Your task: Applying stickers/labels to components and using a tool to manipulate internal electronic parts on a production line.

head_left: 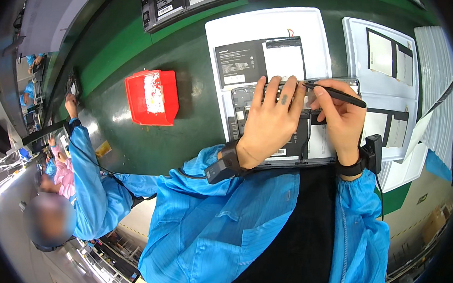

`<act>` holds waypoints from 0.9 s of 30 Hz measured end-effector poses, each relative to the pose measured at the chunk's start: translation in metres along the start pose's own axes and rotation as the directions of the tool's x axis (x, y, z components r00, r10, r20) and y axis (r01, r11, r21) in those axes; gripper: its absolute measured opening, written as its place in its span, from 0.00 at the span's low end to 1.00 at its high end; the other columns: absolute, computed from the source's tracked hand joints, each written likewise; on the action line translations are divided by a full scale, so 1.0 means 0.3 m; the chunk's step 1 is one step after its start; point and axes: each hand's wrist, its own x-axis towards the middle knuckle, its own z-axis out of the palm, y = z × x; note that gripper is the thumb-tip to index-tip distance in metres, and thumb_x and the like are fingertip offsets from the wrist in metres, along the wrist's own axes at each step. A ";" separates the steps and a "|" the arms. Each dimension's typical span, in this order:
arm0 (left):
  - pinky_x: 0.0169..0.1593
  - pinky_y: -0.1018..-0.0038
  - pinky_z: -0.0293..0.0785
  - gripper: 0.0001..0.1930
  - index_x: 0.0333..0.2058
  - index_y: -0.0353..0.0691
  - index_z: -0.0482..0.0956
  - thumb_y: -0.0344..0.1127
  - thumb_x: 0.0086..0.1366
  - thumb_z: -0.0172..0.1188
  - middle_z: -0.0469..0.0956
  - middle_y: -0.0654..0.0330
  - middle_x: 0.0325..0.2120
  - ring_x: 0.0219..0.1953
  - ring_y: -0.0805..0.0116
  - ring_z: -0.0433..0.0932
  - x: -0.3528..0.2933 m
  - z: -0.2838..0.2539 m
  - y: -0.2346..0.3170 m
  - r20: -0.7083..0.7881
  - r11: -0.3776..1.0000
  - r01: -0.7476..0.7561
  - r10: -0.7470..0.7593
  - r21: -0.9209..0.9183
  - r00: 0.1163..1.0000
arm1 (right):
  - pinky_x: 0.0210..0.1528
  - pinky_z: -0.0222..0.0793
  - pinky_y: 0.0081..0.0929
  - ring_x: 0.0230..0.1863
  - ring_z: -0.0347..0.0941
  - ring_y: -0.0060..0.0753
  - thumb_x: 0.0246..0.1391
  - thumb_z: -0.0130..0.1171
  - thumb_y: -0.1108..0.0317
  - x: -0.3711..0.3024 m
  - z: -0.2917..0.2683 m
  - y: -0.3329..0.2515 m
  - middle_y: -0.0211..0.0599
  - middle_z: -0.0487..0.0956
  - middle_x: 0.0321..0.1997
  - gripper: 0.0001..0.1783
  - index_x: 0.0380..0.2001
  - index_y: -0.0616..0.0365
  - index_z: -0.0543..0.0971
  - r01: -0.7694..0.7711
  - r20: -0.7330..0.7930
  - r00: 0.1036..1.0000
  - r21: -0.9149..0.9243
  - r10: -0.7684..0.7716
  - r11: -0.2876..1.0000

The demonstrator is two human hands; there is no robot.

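Note:
An opened electronic device point(309, 160), tablet-like with its inner parts showing, lies in front of me. My left hand point(271, 118) rests flat over it, fingers stretched toward its far edge. Between the thumb and fingers of my right hand point(339, 120) are slim black tweezers point(345, 96), their tip at the device's far edge by my left fingertips. What the tip touches is too small to tell. Just beyond lies a black-and-white battery pack point(242, 64) with short red wires, on a white foam tray point(318, 29) partly under the device. My hands hide much of the device's middle.
Left of the tray a red plastic bin point(167, 98) sits on the green table point(115, 149). A second white tray point(354, 32) holds more battery packs, beside stacked white trays point(437, 77). Another opened device point(160, 3) lies at the back. A co-worker's arm point(82, 144) reaches in at left.

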 end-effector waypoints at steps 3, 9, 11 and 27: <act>0.64 0.47 0.68 0.25 0.55 0.36 0.78 0.23 0.57 0.59 0.73 0.50 0.57 0.59 0.48 0.73 -0.027 0.011 -0.032 -0.029 0.994 0.011 -0.014 -0.110 0.999 | 0.26 0.74 0.12 0.32 0.83 0.22 0.60 0.66 0.75 0.000 0.007 0.000 0.35 0.84 0.39 0.10 0.44 0.66 0.83 0.053 0.042 0.998 -0.090 -0.049 0.995; 0.65 0.48 0.68 0.27 0.55 0.36 0.79 0.18 0.54 0.59 0.72 0.48 0.59 0.61 0.47 0.73 -0.039 0.026 -0.038 -0.082 0.974 0.034 -0.054 -0.222 0.995 | 0.28 0.74 0.16 0.31 0.82 0.21 0.58 0.68 0.75 0.004 0.022 0.007 0.36 0.85 0.37 0.09 0.41 0.65 0.85 0.100 0.053 0.994 -0.187 -0.092 0.977; 0.65 0.47 0.68 0.27 0.55 0.35 0.78 0.18 0.53 0.59 0.72 0.47 0.59 0.61 0.46 0.72 -0.038 0.035 -0.034 -0.091 0.970 0.033 -0.056 -0.240 0.994 | 0.28 0.74 0.17 0.30 0.82 0.22 0.57 0.68 0.75 0.002 0.025 0.005 0.37 0.85 0.36 0.08 0.41 0.64 0.85 0.135 0.042 0.991 -0.235 -0.129 0.963; 0.67 0.52 0.67 0.22 0.54 0.35 0.79 0.20 0.58 0.61 0.68 0.39 0.62 0.64 0.39 0.69 -0.046 -0.008 -0.059 -0.095 0.948 0.057 -0.091 -0.313 0.991 | 0.31 0.73 0.15 0.29 0.81 0.22 0.58 0.67 0.75 -0.002 -0.003 -0.022 0.35 0.85 0.35 0.09 0.41 0.67 0.84 0.026 -0.043 0.998 -0.169 -0.034 0.985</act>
